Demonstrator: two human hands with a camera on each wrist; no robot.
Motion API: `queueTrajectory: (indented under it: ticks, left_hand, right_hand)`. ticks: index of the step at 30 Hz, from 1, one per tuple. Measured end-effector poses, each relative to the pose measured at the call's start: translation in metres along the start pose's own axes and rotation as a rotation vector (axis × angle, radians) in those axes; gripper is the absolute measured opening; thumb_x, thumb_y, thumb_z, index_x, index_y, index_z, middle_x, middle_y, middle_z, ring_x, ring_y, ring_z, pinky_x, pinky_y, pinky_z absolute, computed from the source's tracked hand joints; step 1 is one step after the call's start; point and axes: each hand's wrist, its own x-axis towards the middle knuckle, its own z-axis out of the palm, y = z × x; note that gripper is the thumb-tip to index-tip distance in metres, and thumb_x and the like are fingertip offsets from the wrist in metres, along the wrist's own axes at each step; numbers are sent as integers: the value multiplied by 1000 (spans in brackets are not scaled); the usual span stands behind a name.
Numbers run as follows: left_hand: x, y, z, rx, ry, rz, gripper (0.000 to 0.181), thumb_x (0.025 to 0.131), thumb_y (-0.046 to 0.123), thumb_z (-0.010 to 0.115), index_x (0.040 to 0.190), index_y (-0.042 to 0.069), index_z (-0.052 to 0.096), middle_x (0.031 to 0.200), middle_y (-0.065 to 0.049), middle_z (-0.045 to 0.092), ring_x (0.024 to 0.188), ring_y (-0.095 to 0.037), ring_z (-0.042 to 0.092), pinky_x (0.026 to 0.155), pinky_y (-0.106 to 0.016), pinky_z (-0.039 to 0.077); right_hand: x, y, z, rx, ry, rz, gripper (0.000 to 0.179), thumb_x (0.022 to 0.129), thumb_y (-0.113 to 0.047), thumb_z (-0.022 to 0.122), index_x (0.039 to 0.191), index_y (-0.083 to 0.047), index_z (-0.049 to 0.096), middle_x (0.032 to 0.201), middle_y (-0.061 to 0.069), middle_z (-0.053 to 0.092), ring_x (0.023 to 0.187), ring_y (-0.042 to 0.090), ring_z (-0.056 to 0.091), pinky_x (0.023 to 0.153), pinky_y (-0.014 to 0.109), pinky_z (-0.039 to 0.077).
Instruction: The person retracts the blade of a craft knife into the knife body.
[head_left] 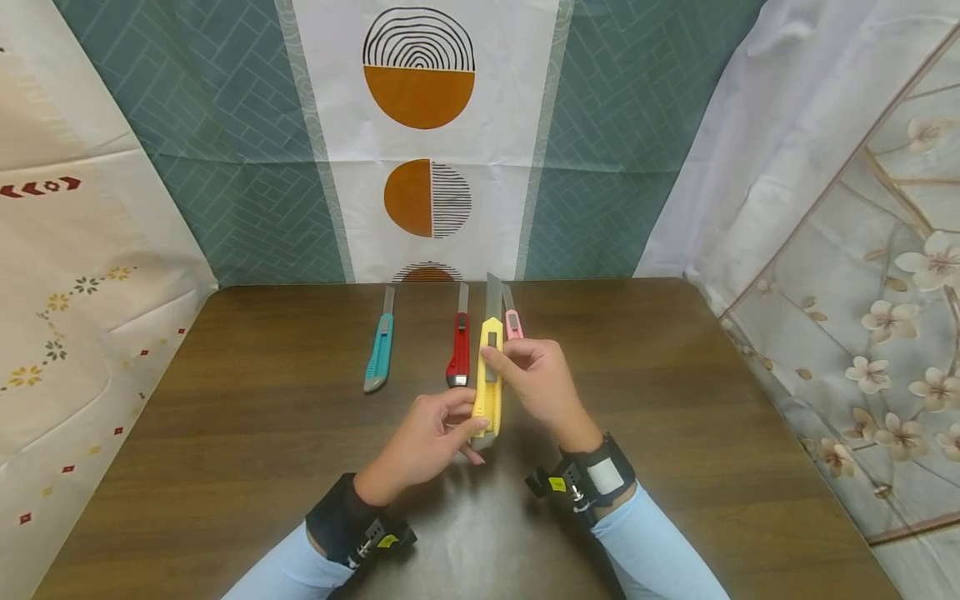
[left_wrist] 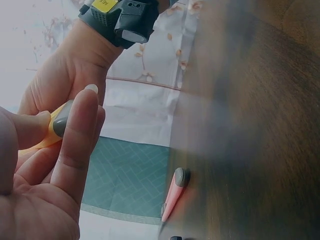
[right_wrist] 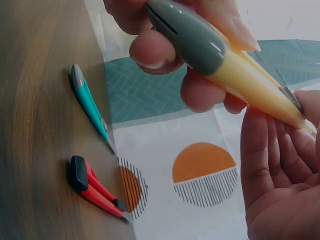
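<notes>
Lying toward the far edge of the table (head_left: 262, 375), its blade pointing that way, the teal knife (head_left: 380, 350) comes first, with the red knife (head_left: 460, 350) next along and set much the same. The left hand (head_left: 429, 435) grips the butt end of the yellow knife (head_left: 489, 400), thumb against fingers, so the knife stands just to the right of that hand, raised off the table between both hands. Its long axis runs away from the person, blade (head_left: 493, 296) toward the far edge; the left hand is nearer the butt, the right nearer the blade. It looks pale yellow, with a grey end, a dark slider (head_left: 492, 339) and the blade well out. Beyond it lies the pink knife (head_left: 513, 323), partly hidden by the right hand (head_left: 547, 383), whose thumb and fingers pinch the yellow body beside the slider
</notes>
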Motion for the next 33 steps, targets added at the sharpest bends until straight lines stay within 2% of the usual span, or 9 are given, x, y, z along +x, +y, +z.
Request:
queueTrajectory:
  ticks: [4,9,16,23,26,31,33]
  left_hand:
    - [0,0,0,15,1,0,38,97,8,69,134,1,60,122,-20,73,84,-35,77,65,-34,65]
    - [0,2,-1,18,0,-5,39,97,9,69,135,1,60,122,-20,73,78,-22,77,65,-34,65]
    - [0,3,-1,20,5,1,40,98,9,69,136,0,60,122,-20,73,76,-20,77,65,-34,65]
    - [-1,4,-3,19,19,1,41,96,7,71,135,0,61,121,-20,73,75,-36,77,66,-34,65]
    - [-1,5,-3,20,14,-8,41,96,8,71,135,1,61,121,-20,73,77,-37,77,66,-33,65]
    - [0,5,-3,33,23,-1,40,95,9,72,133,1,62,120,-19,74,77,-29,77,66,-33,65]
    - [0,4,-3,34,27,2,40,95,9,72,133,1,62,120,-19,74,77,-30,77,66,-33,65]
  right_hand:
    - [0,1,1,-4,10,-27,24,94,-30,76,81,-11,77,63,15,54,59,21,48,46,25,35]
    - [0,3,1,7,-4,-50,20,93,-31,77,85,-12,78,69,7,65,65,21,57,52,25,46]
    - [1,4,2,11,-15,-63,19,93,-30,78,87,-12,78,73,4,68,68,21,60,56,26,50]
    - [1,4,2,12,-43,-53,16,92,-30,79,92,-14,79,80,3,73,73,21,64,59,27,53]
    - [1,2,1,6,-46,-49,17,93,-30,78,91,-13,78,80,3,73,74,22,64,60,27,54]
    - [1,3,0,-28,-49,-6,21,94,-33,76,88,-13,79,74,3,70,70,22,61,54,25,46]
    - [1,4,0,-45,-51,7,23,94,-35,76,87,-13,80,72,3,69,68,22,60,52,25,44]
